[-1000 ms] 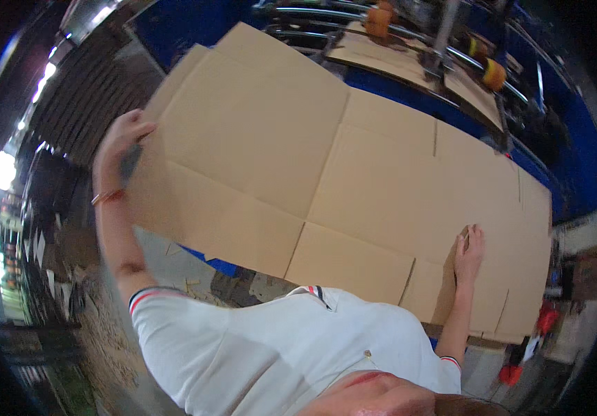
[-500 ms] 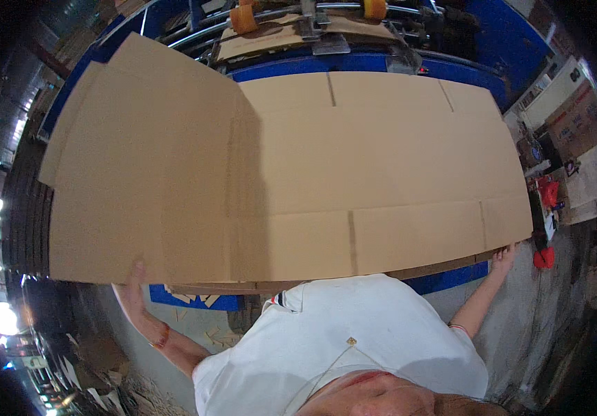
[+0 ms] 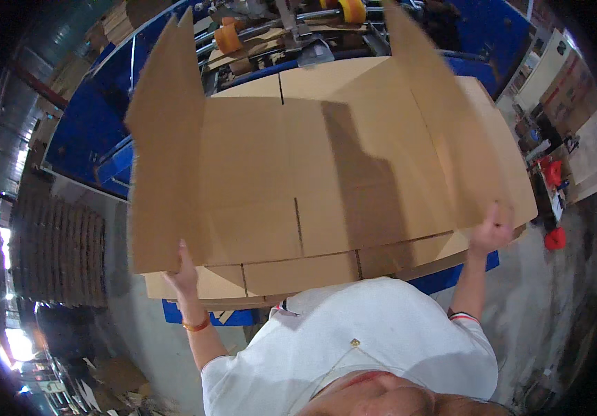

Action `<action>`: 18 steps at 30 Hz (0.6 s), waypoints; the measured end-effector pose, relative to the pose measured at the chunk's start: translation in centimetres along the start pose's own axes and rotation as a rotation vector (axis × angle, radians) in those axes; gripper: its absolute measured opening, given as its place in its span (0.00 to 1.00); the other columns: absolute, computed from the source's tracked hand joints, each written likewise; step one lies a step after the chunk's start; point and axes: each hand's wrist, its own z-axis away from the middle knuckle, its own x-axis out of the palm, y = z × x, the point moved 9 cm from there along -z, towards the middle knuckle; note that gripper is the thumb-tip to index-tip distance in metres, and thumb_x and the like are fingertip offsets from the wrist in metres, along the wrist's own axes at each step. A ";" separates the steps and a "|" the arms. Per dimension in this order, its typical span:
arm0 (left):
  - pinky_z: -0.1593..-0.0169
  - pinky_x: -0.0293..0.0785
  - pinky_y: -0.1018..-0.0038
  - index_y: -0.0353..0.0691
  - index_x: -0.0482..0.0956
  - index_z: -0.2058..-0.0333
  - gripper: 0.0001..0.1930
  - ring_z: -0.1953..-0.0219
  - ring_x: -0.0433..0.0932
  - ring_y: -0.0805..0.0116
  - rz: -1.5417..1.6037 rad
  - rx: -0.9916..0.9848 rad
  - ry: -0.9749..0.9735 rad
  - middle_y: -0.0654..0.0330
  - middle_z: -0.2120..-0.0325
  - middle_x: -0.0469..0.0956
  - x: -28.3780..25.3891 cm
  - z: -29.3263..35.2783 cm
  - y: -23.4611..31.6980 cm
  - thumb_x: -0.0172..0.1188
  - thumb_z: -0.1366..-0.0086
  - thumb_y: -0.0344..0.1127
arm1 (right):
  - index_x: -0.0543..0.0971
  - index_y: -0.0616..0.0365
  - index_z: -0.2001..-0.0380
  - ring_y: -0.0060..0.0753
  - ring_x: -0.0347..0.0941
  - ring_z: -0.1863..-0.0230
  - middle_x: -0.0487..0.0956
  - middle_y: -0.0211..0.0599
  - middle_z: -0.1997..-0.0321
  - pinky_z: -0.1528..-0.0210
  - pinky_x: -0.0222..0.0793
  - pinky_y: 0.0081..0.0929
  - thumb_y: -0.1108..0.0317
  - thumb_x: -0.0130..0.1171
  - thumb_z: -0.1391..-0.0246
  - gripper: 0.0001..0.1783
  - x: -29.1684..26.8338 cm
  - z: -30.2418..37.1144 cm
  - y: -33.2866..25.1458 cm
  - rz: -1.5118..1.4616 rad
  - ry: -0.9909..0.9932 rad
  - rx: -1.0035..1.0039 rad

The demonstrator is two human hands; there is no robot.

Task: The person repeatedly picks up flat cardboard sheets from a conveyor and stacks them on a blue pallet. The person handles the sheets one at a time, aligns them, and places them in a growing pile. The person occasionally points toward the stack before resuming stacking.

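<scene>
A large brown cardboard sheet (image 3: 257, 166) with dark slots and creases lies in front of me, its left and right panels folded up. My left hand (image 3: 184, 276) grips the lower edge of the raised left panel, the thumb pressed on its inner face. At the near edge of the right panel, my right hand (image 3: 492, 230) is closed on the cardboard, a little blurred. Beneath the sheet lies a stack of flat cardboard (image 3: 218, 286), showing along the near side and at the right. The fingers behind the panels are partly hidden.
Beyond the sheet stands a blue machine (image 3: 90, 132) with metal bars and orange rollers (image 3: 229, 38). A tall pile of flat cardboard (image 3: 55, 249) rises at the left. Red items (image 3: 554, 238) and boxes (image 3: 576, 104) are at the right. Scraps lie on the floor lower left.
The right panel, flat before, is now folded up in my right hand, which has moved up and inward. My left hand and the left panel have shifted right. More of the stack beneath shows.
</scene>
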 end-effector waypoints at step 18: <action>0.35 0.51 0.48 0.46 0.63 0.39 0.36 0.35 0.56 0.53 -0.520 0.784 -0.730 0.56 0.37 0.59 21.7 9.1 7.5 0.51 0.50 0.16 | 0.73 0.51 0.48 0.44 0.67 0.41 0.71 0.40 0.42 0.42 0.66 0.38 0.47 0.65 0.69 0.40 18.3 17.2 -6.6 0.231 -0.966 -0.841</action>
